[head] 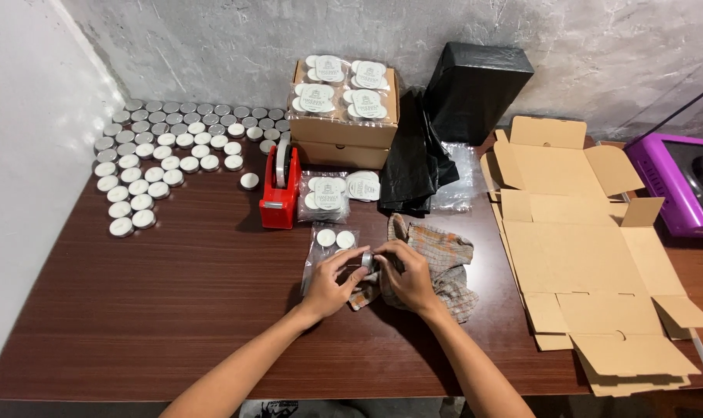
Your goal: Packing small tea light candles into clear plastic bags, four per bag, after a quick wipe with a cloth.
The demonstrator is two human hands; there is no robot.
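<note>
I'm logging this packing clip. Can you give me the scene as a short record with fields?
left hand: holds a small tealight together with the right hand
right hand: on the same tealight, over a checked cloth
beside hands: clear bag with two tealights
table: dark wood
far left: rows of loose tealights
centre: red tape dispenser, box of packed tealights
right: flat cardboard boxes

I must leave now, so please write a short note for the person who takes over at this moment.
Left hand and right hand together hold one small tealight candle over the checked cloth.
A clear bag with two tealights lies beside the left hand.
Done: filled bags sit on the cardboard box and beside the red tape dispenser.
Left: many loose tealights at far left; flat cartons unfolded at right.
</note>
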